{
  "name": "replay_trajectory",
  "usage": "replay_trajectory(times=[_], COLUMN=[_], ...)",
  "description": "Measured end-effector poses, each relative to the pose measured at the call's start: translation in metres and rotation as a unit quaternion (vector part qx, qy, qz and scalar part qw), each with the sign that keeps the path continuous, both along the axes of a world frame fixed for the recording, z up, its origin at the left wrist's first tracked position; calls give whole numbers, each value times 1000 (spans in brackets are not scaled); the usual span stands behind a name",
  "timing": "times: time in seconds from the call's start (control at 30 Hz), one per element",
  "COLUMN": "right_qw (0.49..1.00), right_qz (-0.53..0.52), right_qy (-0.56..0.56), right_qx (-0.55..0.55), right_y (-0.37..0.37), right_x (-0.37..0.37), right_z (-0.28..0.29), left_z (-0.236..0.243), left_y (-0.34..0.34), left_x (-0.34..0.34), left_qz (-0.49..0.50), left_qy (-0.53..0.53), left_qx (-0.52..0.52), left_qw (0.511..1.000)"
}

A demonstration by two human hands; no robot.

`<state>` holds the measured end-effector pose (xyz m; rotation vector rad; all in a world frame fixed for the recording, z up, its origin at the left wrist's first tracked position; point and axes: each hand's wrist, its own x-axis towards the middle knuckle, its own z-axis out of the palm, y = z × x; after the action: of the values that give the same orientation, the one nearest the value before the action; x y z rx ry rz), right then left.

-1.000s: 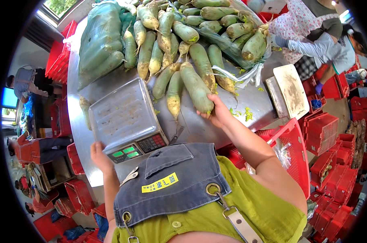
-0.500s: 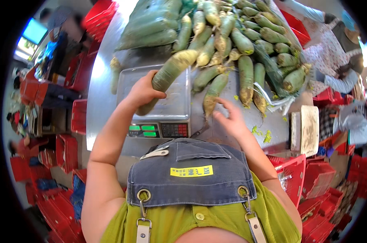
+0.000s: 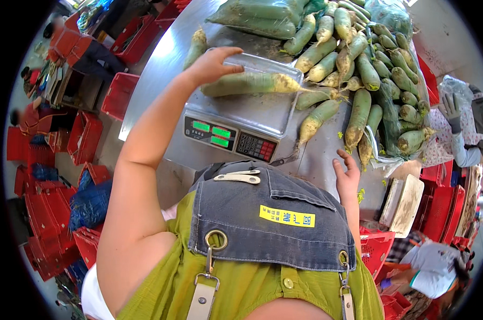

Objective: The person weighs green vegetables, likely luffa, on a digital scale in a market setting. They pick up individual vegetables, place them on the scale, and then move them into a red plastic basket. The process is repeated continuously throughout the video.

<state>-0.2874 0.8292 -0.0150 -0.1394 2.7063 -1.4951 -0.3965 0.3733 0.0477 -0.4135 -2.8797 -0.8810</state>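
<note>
A long green radish (image 3: 252, 84) with a pale root end lies across the metal pan of a digital scale (image 3: 273, 114). My left hand (image 3: 213, 65) is over its thick end, fingers stretched out and thumb apart, not wrapped round it; whether the palm touches it I cannot tell. Another radish (image 3: 195, 49) lies on the table beyond that hand. My right hand (image 3: 348, 172) hovers at the table's near side with fingers spread, holding nothing. Nearest to it are a green radish (image 3: 358, 117) and a smaller one (image 3: 318, 118) right of the scale.
A heap of radishes (image 3: 406, 80) covers the table's far right. A clear bag of radishes (image 3: 262, 21) lies at the back. A dirty white block (image 3: 404, 205) stands at the right edge. Red crates (image 3: 121, 96) surround the table, and a co-worker's gloved hand (image 3: 452, 113) is at the right.
My left hand has put the radish down on the scale pan and loosened its fingers. My right hand has drawn back from the small radish. The whole view has turned and shifted.
</note>
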Motion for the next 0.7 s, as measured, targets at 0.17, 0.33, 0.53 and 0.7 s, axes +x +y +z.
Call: replay_trajectory(times=[0.17,0.33,0.53,0.7], right_qw=[1000,998,993,994], right_qz=[-14,9,35,39], right_qy=[2,40,83,54], right_qx=[18,46,81,88], right_y=[6,-8,-6,-5], right_x=[-1,1,6,3], right_z=[-1,10,3,-5], left_z=[6,-16,-27,-37], left_y=[-15,-13,0,11], left_x=[11,21,24,7], left_qz=[25,25,24,117], left_qy=[-104,-100,-42,-82], left_qx=[38,-60,-224,-277], left_qw=[994,993,973,950])
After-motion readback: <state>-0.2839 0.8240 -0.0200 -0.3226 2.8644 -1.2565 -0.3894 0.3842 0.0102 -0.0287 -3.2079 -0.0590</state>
